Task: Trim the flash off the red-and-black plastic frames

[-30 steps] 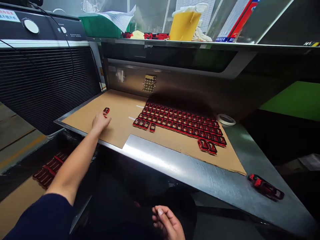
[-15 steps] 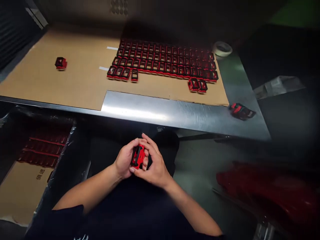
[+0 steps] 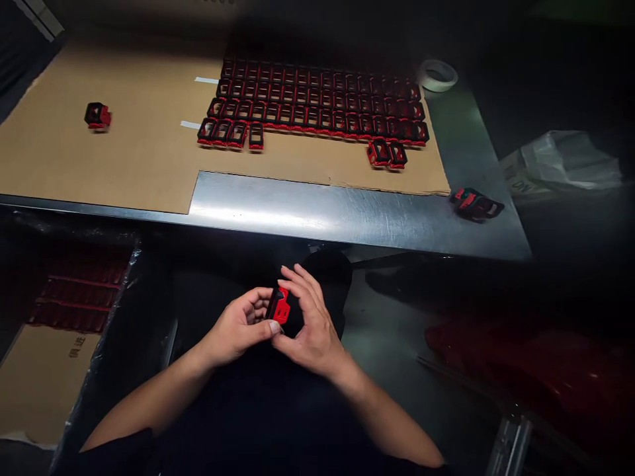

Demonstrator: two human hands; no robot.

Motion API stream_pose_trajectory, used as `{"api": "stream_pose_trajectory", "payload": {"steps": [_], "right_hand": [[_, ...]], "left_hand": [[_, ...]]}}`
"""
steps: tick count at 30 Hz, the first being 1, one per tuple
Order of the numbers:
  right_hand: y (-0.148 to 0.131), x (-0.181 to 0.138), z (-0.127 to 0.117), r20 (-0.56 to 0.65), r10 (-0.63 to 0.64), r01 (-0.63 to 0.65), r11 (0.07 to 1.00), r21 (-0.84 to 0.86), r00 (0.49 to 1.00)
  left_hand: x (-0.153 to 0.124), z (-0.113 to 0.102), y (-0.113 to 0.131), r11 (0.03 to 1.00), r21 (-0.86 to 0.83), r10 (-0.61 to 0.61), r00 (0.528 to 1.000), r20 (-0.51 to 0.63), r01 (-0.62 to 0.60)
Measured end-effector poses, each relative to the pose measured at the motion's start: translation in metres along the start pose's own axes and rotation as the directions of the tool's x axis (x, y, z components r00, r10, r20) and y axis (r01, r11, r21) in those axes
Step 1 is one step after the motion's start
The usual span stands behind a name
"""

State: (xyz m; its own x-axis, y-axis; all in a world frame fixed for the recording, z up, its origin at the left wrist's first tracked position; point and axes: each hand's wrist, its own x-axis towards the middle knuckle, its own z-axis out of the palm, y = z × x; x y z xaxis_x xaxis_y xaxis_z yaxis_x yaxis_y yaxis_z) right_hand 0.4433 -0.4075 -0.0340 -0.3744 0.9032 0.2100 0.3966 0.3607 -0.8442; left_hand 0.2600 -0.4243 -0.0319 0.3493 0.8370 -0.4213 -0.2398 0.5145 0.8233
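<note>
A small red and black plastic frame-shaped part [image 3: 280,309] is held in front of my body, tilted, its red side facing up and right. My left hand [image 3: 241,325] grips it from the left, thumb along the lower edge and fingers curled behind. Around its right side curves my right hand [image 3: 315,325], fingertips at the top end and thumb by the bottom end, with a dark gap between palm and part. Its other fingers are stretched out. The underside of the part is hidden.
Rows of similar red and black parts [image 3: 317,118] lie on a cardboard sheet [image 3: 143,152] over a metal bench [image 3: 278,205]. A single part [image 3: 98,116] sits at left. Tape [image 3: 438,75] and a dark red-black object [image 3: 476,203] are at right. A lined bin [image 3: 106,344] stands lower left.
The part has turned, showing more of its red side. My left hand has shifted left with its thumb now on the lower edge; my right fingers have loosened and straightened. The view has tilted slightly.
</note>
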Motion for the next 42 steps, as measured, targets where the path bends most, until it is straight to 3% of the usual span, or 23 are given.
{"api": "stream_pose_trajectory", "payload": {"steps": [2,5,7,9,12,16,21,26,29,34,39,42], "right_hand": [[-0.001,-0.001,-0.002,0.031,0.025,-0.027,0.998,0.063,0.999],[0.001,-0.004,-0.01,0.043,0.148,-0.154,0.94,0.305,0.988],[0.003,-0.007,-0.015,0.087,0.283,-0.287,0.814,0.506,0.955],[0.005,-0.01,-0.017,0.219,0.372,-0.421,0.645,0.638,0.902],[0.002,-0.012,-0.017,0.383,0.37,-0.527,0.475,0.705,0.846],[-0.008,-0.008,-0.012,0.405,0.357,-0.533,0.431,0.728,0.842],[-0.012,-0.007,-0.007,0.381,0.39,-0.538,0.475,0.696,0.838],[-0.009,-0.009,-0.005,0.218,0.265,-0.343,0.762,0.549,0.939],[-0.007,-0.009,-0.002,0.128,0.141,-0.185,0.867,0.463,0.982],[-0.004,-0.009,0.003,0.086,0.032,-0.064,0.912,0.405,0.996],[-0.002,-0.008,0.005,0.08,0.018,-0.048,0.92,0.39,0.997],[-0.003,-0.008,0.005,0.087,0.015,-0.047,0.926,0.375,0.996]], "left_hand": [[-0.001,-0.001,0.001,1.0,0.024,-0.002,1.0,-0.022,0.002],[-0.005,-0.005,0.003,0.985,0.155,0.079,0.996,-0.039,-0.072],[-0.009,-0.009,0.006,0.931,0.329,0.178,0.984,-0.031,-0.158],[-0.011,-0.012,0.008,0.829,0.501,0.276,0.961,0.019,-0.248],[-0.012,-0.014,0.011,0.683,0.627,0.381,0.915,0.133,-0.375],[-0.008,-0.015,0.011,0.588,0.653,0.449,0.864,0.226,-0.477],[-0.009,-0.017,0.01,0.539,0.677,0.477,0.844,0.245,-0.501],[-0.019,-0.015,0.005,0.638,0.658,0.458,0.884,0.092,-0.399],[-0.023,-0.009,0.0,0.658,0.657,0.447,0.893,0.052,-0.368],[-0.02,0.001,-0.003,0.602,0.718,0.512,0.859,-0.01,-0.35],[-0.016,0.004,-0.002,0.504,0.747,0.619,0.784,0.036,-0.433],[-0.015,0.004,-0.004,0.503,0.723,0.639,0.767,0.058,-0.473]]}}
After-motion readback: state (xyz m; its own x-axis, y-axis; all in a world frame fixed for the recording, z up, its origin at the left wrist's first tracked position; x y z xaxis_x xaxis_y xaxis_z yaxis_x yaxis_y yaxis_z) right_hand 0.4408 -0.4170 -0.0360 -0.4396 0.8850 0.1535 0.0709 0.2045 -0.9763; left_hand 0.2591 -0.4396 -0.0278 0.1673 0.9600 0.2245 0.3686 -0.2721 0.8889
